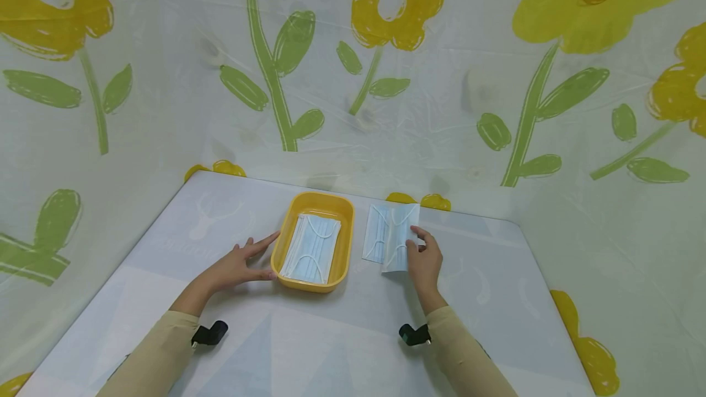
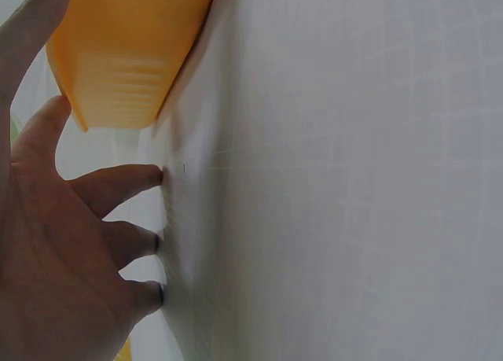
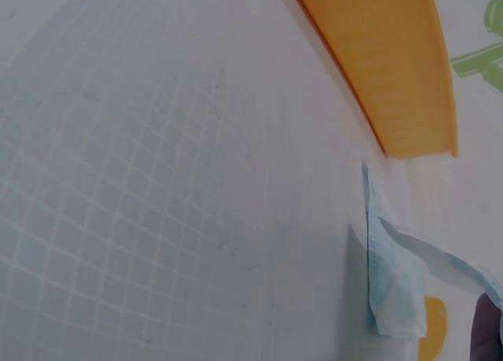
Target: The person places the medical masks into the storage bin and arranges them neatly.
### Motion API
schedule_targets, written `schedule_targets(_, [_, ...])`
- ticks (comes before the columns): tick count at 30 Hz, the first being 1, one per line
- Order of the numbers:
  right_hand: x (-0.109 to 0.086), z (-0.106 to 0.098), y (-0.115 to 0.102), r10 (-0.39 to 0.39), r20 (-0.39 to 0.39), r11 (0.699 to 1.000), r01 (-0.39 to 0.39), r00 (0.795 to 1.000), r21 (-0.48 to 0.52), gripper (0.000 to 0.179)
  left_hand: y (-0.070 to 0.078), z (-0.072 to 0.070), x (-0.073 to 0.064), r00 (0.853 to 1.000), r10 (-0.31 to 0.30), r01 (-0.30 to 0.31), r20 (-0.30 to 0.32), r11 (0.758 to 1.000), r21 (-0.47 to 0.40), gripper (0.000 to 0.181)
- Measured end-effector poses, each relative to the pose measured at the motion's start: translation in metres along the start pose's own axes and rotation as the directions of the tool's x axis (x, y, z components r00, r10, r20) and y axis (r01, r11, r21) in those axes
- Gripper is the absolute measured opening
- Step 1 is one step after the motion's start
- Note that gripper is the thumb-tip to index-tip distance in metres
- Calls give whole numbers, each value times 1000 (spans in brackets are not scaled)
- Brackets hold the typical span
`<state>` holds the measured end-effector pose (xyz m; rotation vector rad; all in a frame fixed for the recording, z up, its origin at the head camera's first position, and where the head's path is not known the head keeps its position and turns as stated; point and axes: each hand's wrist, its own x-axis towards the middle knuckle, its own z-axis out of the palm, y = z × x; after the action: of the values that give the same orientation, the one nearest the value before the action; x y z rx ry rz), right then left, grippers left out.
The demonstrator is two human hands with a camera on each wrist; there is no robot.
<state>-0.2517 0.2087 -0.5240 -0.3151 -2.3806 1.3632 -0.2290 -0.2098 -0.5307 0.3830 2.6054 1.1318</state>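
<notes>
A yellow plastic bin (image 1: 309,287) (image 2: 130,70) (image 3: 389,62) holds several light-blue face masks (image 1: 313,249) in a stack, white ear loops on top. My left hand (image 1: 234,270) (image 2: 67,243) is spread at the bin's left side, thumb and index finger at its rim; in the left wrist view the other fingertips reach down to the table. To the right of the bin, my right hand (image 1: 426,262) pinches the right edge of a face mask (image 1: 398,241), which is tilted up. This mask partly covers another face mask (image 1: 374,239) lying flat. Only a sliver of the right hand shows in its wrist view.
The pale patterned table (image 1: 331,348) ends at the back against a curtain (image 1: 441,139) printed with yellow flowers. Curtain also hangs along both sides. A small black camera (image 1: 212,332) is worn on the left wrist, another camera (image 1: 413,334) on the right.
</notes>
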Motion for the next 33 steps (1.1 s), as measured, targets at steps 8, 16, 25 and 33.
schedule_targets(8, [-6,2,-8,-12,2,1000,12,1000,21,34,0,0,0,1000,8,-8,2,1000,6,102])
schedule_targets(16, [-9,4,-14,-58,-2,997,58,998,58,33,0,-1,0,1000,7,-7,3,1000,9,102])
schedule_targets(25, [-13,7,-21,-77,6,991,76,997,108,33,0,0,1,1000,8,-8,5,1000,9,102])
schedule_targets(33, [-15,11,-28,-56,21,991,53,998,121,33,-1,0,1,1000,5,-5,8,1000,8,102])
